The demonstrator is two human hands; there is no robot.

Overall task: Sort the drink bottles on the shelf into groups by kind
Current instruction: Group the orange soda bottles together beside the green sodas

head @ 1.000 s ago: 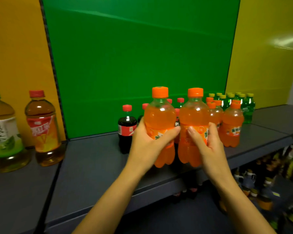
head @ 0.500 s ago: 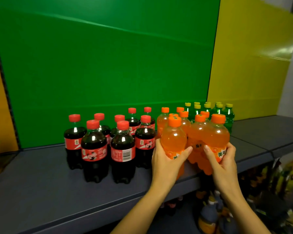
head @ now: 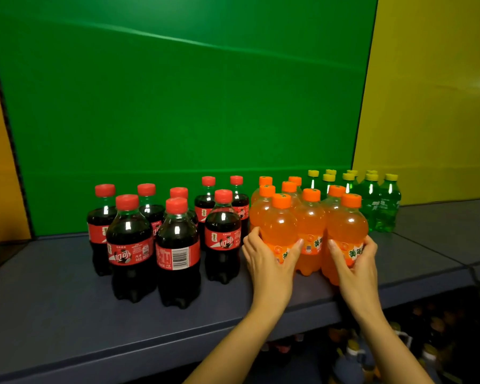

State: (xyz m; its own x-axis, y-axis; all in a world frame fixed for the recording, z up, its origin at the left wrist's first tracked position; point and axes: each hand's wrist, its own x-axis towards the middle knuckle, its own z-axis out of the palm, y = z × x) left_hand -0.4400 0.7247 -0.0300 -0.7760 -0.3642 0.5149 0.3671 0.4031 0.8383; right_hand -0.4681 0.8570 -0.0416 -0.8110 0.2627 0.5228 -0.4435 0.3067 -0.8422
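Drink bottles (head: pixel 222 231) on the dark grey metal shelf (head: pixel 67 300), three clusters: red-capped dark cola bottles (head: pixel 130 245) left, orange-capped orange soda bottles (head: pixel 311 217) centre, yellow-capped green bottles (head: pixel 383 206) back right. Our left hand (head: pixel 269 259) wraps the front-left orange bottle (head: pixel 280 228); our right hand (head: pixel 355 261) wraps the front-right orange bottle (head: pixel 348 225).

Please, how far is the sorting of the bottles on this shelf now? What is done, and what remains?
Done: the cola bottles stand grouped at left, the green bottles at right rear, the orange group between them. In hand: the left hand grips the front-left orange bottle, the right hand the front-right orange bottle. Left: probably only to seat these two and let go; no mixed bottle shows here.
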